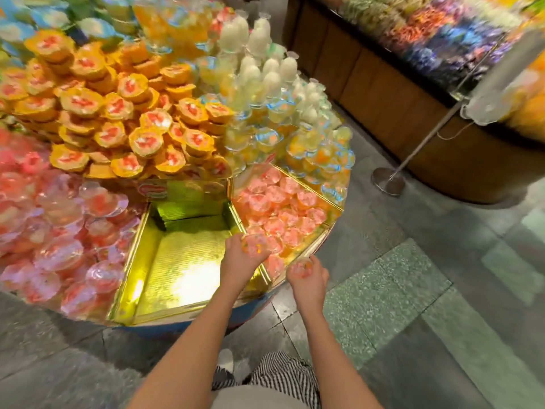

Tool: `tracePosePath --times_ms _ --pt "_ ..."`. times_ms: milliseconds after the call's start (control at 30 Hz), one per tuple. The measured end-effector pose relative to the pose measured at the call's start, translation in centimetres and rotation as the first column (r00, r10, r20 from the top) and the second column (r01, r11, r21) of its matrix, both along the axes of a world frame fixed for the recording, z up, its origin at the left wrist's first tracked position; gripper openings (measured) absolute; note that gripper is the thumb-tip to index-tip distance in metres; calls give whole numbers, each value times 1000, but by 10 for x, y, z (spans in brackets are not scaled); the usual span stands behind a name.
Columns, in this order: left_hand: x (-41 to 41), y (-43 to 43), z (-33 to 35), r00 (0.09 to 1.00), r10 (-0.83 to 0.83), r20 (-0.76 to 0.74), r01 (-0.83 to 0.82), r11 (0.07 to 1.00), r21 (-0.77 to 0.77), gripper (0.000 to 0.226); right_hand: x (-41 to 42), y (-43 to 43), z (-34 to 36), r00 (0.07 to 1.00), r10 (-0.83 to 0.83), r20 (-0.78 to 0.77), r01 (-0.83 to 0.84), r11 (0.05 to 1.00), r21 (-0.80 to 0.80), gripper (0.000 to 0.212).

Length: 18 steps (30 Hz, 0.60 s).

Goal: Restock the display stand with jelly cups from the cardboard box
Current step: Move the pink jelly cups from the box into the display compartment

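A round display stand (188, 312) has gold-lined compartments. The middle compartment (182, 261) shows only its bare gold floor. To its right, a compartment (321, 199) is partly filled with pink jelly cups (283, 208). My left hand (240, 262) holds a clear jelly cup (254, 245) over the divider between these two compartments. Near the stand's front right edge, my right hand (309, 280) grips another clear cup (302, 267). No cardboard box is in view.
Orange cups (118, 113) pile high at the stand's back, pink ones (59, 231) fill the left, yellow and white ones (265, 84) the right. A wooden counter (383, 93) with colourful sweets and a metal post base (387, 181) stand to the right on the stone floor.
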<state>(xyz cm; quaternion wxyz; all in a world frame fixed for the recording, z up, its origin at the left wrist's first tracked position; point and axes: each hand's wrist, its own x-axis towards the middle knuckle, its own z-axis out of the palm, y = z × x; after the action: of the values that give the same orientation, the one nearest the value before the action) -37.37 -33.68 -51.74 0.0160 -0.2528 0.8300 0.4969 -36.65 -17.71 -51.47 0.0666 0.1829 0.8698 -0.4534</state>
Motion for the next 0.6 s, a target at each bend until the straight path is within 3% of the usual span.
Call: tracePosePath --times_ms 200,367,467,600 --pt "-56 14 -15 998 -31 52 32 999 -24 86 -68 10 -16 997 63 39 -66 994 91 77" --pt "-98 28 -36 994 10 106 -4 999 -53 88 -136 22 -31 968 245 64 -250 963 97 71" --pt "-120 43 -43 986 114 124 -105 991 -79 82 -179 30 -40 908 407 102 -418 895 157 67" --pt "-143 65 -49 951 268 155 -261 963 -60 85 -227 37 -46 776 612 152 -629 736 249 62"
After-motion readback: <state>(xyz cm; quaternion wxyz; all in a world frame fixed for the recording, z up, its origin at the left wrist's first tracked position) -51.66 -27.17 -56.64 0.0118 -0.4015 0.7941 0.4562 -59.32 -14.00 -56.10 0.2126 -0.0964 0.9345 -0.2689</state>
